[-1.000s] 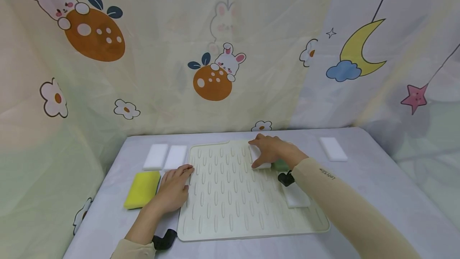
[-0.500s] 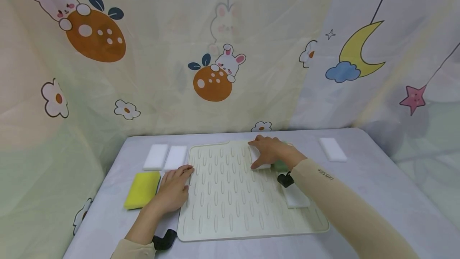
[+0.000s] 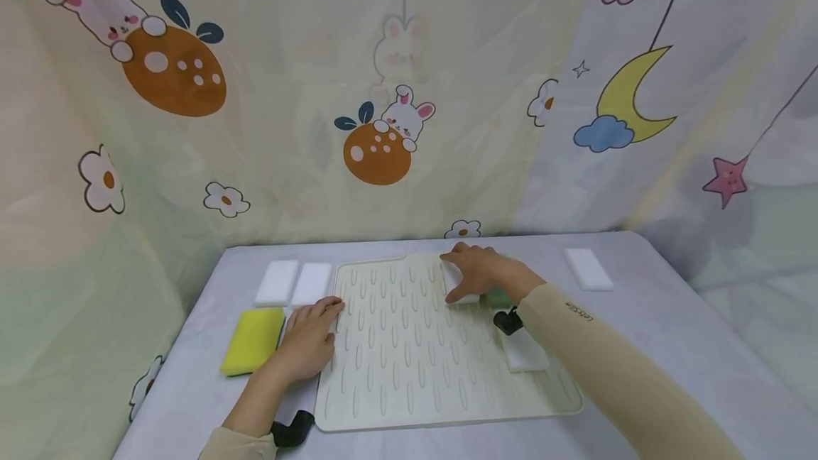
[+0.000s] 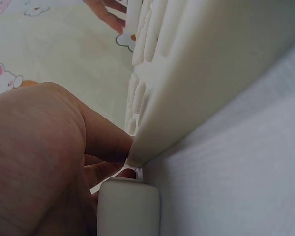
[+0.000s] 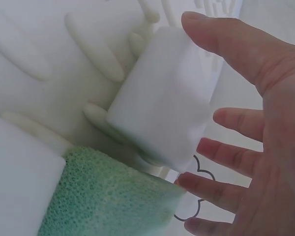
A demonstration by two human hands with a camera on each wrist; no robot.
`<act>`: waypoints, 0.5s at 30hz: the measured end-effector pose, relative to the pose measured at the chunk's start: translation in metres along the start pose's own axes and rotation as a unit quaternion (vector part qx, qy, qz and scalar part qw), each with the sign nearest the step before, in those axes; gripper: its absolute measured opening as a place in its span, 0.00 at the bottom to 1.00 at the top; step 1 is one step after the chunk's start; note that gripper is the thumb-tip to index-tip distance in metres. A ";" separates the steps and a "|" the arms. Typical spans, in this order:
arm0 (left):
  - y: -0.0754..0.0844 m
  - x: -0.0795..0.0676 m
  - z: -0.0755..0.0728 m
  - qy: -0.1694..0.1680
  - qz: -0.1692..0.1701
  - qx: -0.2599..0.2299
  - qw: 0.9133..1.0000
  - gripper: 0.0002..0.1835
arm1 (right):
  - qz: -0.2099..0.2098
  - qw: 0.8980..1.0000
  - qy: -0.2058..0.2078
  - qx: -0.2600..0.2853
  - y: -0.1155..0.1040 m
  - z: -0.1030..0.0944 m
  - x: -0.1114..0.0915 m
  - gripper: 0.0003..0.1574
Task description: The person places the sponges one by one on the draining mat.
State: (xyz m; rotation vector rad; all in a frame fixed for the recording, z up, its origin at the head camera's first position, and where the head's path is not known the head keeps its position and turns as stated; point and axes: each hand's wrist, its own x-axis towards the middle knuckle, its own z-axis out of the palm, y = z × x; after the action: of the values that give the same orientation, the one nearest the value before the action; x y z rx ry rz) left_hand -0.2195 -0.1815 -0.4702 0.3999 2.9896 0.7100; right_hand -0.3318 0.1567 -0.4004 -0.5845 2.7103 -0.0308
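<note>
My left hand [image 3: 309, 337] lies along the left edge of a cream ribbed mat [image 3: 390, 414], its fingertips on the rim. In the left wrist view, a digit reaches the edge of that mat [image 4: 157, 118]. Farther back, my right hand [image 3: 479, 268] arches over a white sponge [image 3: 469, 298] near the mat's far right. The right wrist view has the thumb at one end of this sponge [image 5: 160, 98] and fingertips by the opposite end. Right beside it sits a green porous sponge [image 5: 113, 191], partly hidden by the hand in the head view. Another white sponge [image 3: 525, 352] lies nearer on the mat.
Two white sponges [image 3: 276, 282] stand side by side left of the mat, with a yellow sponge [image 3: 253, 341] in front of them. One more white sponge [image 3: 588, 268] lies at the table's back right. A printed cloth [image 3: 287, 126] hangs behind the table.
The head view has tilted up slightly, so the scene sits a little lower. Both hands and the sponges keep their places on the table.
</note>
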 end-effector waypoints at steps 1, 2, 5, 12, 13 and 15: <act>0.000 0.000 0.000 0.001 0.000 -0.001 1.000 0.29 | 0.001 1.000 0.001 0.000 0.000 0.000 0.000 0.61; 0.000 0.000 0.000 0.001 0.000 -0.001 1.000 0.29 | 0.002 1.000 0.002 0.000 0.001 0.000 -0.001 0.61; 0.000 0.000 0.001 -0.002 -0.001 -0.003 1.000 0.29 | 0.002 1.000 0.008 0.000 0.003 -0.001 -0.002 0.61; 0.001 -0.001 0.000 -0.002 -0.003 0.000 1.000 0.29 | -0.006 1.000 0.025 0.006 0.006 -0.006 -0.009 0.59; 0.001 -0.002 0.000 -0.001 -0.003 0.001 1.000 0.29 | -0.008 1.000 0.028 0.010 0.007 -0.008 -0.011 0.59; 0.001 -0.002 0.000 -0.001 -0.002 0.001 1.000 0.29 | -0.011 0.999 0.033 0.020 0.007 -0.011 -0.016 0.58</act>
State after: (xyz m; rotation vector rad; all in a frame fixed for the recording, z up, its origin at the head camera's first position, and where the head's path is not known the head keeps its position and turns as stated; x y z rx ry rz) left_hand -0.2173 -0.1815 -0.4701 0.3938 2.9895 0.7057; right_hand -0.3250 0.1688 -0.3858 -0.6115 2.7608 -0.1114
